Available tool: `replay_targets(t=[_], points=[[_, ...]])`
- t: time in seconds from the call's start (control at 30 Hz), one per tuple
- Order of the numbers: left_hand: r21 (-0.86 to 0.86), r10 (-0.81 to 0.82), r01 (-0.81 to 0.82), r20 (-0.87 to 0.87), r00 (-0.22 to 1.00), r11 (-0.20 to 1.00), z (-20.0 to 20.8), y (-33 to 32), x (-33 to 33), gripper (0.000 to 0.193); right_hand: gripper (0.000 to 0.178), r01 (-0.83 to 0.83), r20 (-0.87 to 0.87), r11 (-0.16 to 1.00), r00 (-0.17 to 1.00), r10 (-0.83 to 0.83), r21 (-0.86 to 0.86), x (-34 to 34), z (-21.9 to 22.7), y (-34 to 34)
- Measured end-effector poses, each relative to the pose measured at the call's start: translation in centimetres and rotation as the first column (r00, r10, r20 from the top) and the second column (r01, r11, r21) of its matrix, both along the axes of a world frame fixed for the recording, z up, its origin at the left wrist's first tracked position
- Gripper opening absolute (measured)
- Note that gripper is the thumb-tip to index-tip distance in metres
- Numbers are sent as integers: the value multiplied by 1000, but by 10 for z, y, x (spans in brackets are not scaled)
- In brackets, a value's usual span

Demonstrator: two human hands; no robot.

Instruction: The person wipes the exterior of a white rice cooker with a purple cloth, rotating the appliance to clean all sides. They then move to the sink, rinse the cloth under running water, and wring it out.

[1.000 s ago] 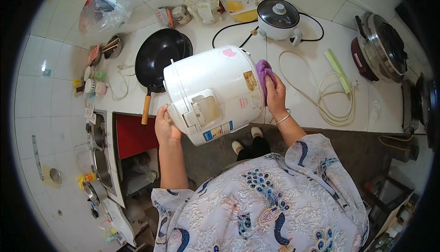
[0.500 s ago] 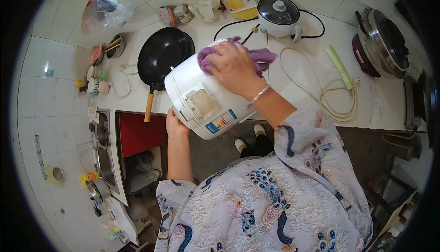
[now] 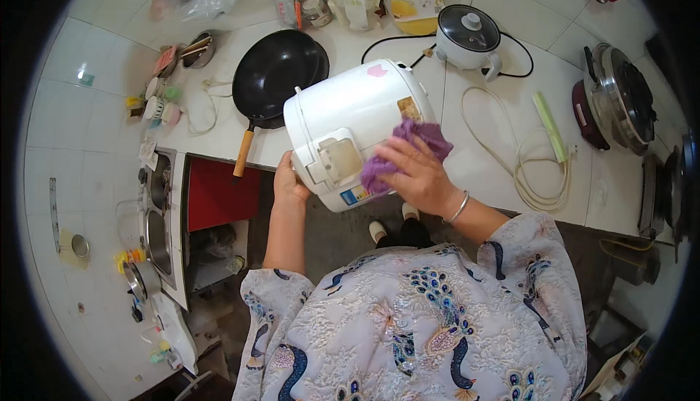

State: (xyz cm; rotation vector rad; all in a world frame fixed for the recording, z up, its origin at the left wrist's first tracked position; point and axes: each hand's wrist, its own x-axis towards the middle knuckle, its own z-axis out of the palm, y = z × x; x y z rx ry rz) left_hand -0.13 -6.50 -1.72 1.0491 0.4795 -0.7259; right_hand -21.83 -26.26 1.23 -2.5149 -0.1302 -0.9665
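A white rice cooker lies tipped on its side over the front edge of the counter, its small plastic catch box and blue label facing me. My left hand is closed round its near left end; part of the fingers is hidden behind the body. With my right hand I press a bunched purple cloth to the cooker's side, partly over the label. A pink mark and a brown sticker show on the white surface. Just left of the cooker sits a black wok with a wooden handle.
A small white electric pot with a glass lid stands at the back. A coiled pale cable and a light green strip lie to the right, near stacked lidded pans. The sink is at left.
My right hand has moved the cloth down and right across the cooker, from its upper side to near the label. The whole view has shifted slightly. My left hand keeps its hold.
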Motion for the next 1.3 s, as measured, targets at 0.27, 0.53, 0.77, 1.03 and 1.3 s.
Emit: replay_targets(t=[0.27, 0.53, 0.77, 1.03, 1.3], points=[[41, 19, -22, 59, 998, 999, 24, -23, -14, 32, 14, 74, -8, 948, 997, -75, 310, 66, 43, -19], [-131, 11, 32, 316, 949, 991, 6, -8, -1, 54, 18, -327, 153, 921, 942, 299, 212, 107, 66, 25], [109, 5, -42, 316, 949, 993, 20, -27, -6, 52, 12, -64, 9, 903, 998, 66, 426, 67, 62, -51], [1, -121, 133, 413, 902, 991, 27, -5, -1, 57, 22, 0, 88, 956, 996, -27, 292, 78, 44, -27], [81, -159, 137, 429, 889, 987, 17, -1, -11, 64, 21, 346, -171, 376, 888, -426, 860, 4, -24, -106]])
